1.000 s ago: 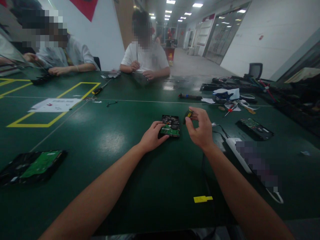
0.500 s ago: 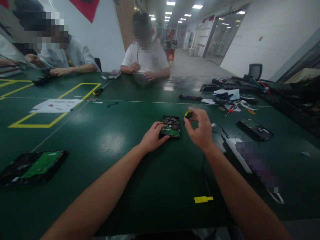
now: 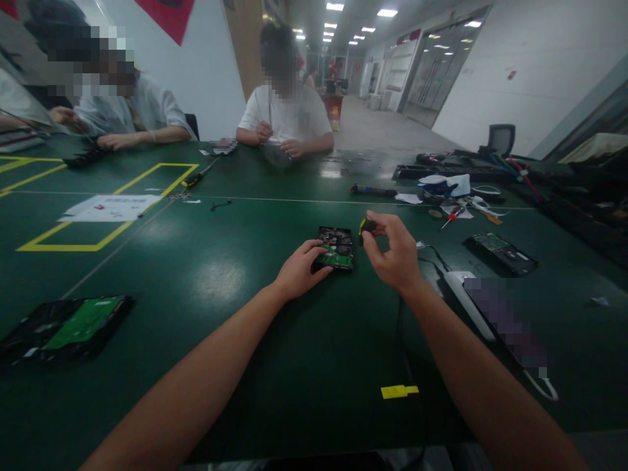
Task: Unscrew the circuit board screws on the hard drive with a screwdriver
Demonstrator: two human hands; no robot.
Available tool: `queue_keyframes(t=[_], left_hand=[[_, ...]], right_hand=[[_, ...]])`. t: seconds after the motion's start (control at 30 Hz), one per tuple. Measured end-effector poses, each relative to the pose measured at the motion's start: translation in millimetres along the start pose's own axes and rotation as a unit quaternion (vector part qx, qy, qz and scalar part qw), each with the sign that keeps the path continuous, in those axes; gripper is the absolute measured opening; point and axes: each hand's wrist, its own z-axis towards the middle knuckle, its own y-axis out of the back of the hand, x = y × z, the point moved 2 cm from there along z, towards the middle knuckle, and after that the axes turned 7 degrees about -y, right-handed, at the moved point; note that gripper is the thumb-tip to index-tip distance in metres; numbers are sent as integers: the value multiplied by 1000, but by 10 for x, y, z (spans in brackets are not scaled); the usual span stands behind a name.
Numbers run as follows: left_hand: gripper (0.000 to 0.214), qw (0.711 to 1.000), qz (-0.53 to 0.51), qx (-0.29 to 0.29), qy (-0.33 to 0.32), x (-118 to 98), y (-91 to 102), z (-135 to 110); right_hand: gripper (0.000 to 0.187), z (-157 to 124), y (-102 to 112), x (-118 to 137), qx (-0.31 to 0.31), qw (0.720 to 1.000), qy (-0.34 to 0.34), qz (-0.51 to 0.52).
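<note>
A hard drive [image 3: 338, 239] with a green circuit board lies on the table in front of me. My left hand [image 3: 303, 267] grips its left side, fingers over the board and thumb along the near edge. Just right of the drive, my right hand [image 3: 392, 250] pinches the yellow-and-black handle of a screwdriver [image 3: 364, 229] between thumb and fingers. The shaft and tip of that screwdriver cannot be made out.
Another hard drive [image 3: 81, 324] lies at the near left, and one [image 3: 500, 254] at the right. A white power strip [image 3: 466, 304] stands beside my right forearm. Farther off lie a second screwdriver [image 3: 193, 178] and a paper sheet [image 3: 110, 207]. Two people sit across the table.
The screwdriver handle has tilted and shifted slightly left with the fingers of my right hand. My left hand and the hard drive stay where they were.
</note>
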Motion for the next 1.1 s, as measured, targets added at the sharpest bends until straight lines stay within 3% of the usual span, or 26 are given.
queue_keyframes(t=[0.23, 0.9, 1.1], left_hand=[[43, 1000, 4, 0, 4, 25, -17, -8], [41, 1000, -1, 2, 6, -8, 9, 2], [41, 1000, 1, -1, 1, -4, 4, 8]], right_hand=[[27, 121, 42, 66, 5, 1000, 29, 4], [26, 90, 32, 21, -7, 1000, 5, -3], [34, 38, 29, -39, -22, 1000, 1, 13]])
